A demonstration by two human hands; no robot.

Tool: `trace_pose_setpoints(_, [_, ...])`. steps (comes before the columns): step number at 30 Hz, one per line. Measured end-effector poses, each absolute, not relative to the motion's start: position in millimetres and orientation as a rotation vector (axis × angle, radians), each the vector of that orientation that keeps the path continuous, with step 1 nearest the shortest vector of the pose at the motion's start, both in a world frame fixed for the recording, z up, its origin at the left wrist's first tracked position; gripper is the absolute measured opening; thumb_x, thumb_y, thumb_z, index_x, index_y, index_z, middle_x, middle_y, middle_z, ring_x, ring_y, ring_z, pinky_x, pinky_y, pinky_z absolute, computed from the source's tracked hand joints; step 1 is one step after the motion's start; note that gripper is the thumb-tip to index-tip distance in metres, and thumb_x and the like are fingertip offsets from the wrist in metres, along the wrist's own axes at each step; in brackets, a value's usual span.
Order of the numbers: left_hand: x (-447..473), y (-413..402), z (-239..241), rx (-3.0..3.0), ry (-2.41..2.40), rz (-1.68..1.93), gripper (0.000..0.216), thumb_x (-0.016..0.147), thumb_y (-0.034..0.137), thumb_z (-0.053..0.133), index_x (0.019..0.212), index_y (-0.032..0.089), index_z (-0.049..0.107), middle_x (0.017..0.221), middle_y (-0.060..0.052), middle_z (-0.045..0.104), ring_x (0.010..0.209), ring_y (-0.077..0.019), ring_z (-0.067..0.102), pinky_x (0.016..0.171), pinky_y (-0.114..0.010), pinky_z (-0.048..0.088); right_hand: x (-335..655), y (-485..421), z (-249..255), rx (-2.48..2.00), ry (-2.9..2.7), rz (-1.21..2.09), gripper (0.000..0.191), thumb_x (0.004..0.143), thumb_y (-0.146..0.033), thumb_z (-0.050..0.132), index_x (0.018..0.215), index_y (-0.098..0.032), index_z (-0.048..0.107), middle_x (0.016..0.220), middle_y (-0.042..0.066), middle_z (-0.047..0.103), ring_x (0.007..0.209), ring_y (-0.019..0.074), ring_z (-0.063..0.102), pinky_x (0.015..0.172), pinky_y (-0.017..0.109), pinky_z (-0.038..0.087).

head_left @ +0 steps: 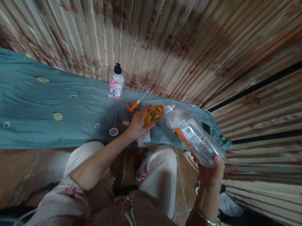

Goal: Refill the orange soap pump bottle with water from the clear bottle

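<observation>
My left hand point(139, 122) is wrapped round a small orange bottle point(153, 115), tilted so its open neck points up to the right. My right hand point(212, 169) grips the base of a large clear plastic bottle point(193, 135) with an orange label strip. That bottle leans down to the left, its mouth close to the orange bottle's neck; whether the two touch I cannot tell. Just behind my left hand lies an orange pump top point(133, 106) with a thin pale tube. A small white cap point(113, 131) rests on the cloth left of my wrist.
A clear bottle with a black cap and pink label point(116, 83) stands at the back. Teal patterned cloth point(28, 104) covers the narrow surface. Behind it hangs a pleated curtain point(144, 36). A crumpled white tissue point(145, 138) and a dark flat object point(205, 127) lie nearby.
</observation>
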State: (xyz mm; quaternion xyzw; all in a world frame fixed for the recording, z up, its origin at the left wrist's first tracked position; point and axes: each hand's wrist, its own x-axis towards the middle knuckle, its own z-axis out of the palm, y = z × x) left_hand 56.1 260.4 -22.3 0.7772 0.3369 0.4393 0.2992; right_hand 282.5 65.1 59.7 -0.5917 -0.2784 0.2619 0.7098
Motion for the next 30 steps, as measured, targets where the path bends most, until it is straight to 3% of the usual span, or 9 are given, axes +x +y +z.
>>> trace_pose_setpoints(9, [55,262,-17,2.06,0.847,1.174,0.08,0.084,0.038,0.075,0.152,0.021,0.038,0.147,-0.018,0.06,0.135,-0.0328,0.06,0.111,-0.05,0.049,286,63,55,-1.329,-0.637,0.566,0.044,0.071,-0.052,0.07,0.105,-0.024,0.071,0.087,0.004,0.071,0.058,0.0164,0.059,0.043,0.025,0.041])
trace_pose_setpoints(16, [54,262,-17,2.062,0.905,1.162,0.081,0.082,0.034,0.076,0.153,0.022,0.039,0.142,-0.015,0.065,0.126,-0.0328,0.066,0.108,-0.049,0.052,288,65,50,-1.279,-0.576,0.598,0.037,0.067,-0.049,0.076,0.094,-0.024,0.073,0.084,0.002,0.071,0.057,0.0151,0.06,0.041,0.024,0.043])
trace_pose_setpoints(25, [52,264,-23,2.088,0.951,1.2,0.083,0.082,0.036,0.076,0.153,0.023,0.037,0.133,-0.013,0.069,0.115,-0.0297,0.071,0.102,-0.046,0.057,287,69,43,-1.238,-0.543,0.625,0.05,0.066,-0.049,0.079,0.109,-0.024,0.073,0.081,0.002,0.071,0.059,0.0173,0.061,0.044,0.027,0.047])
trace_pose_setpoints(30, [51,266,-24,2.093,0.943,1.226,0.084,0.08,0.034,0.077,0.152,0.023,0.037,0.136,-0.012,0.068,0.115,-0.0284,0.071,0.102,-0.045,0.058,291,69,37,-1.257,-0.604,0.635,0.049,0.073,-0.052,0.075,0.114,-0.026,0.072,0.091,0.004,0.074,0.063,0.0192,0.065,0.042,0.026,0.043])
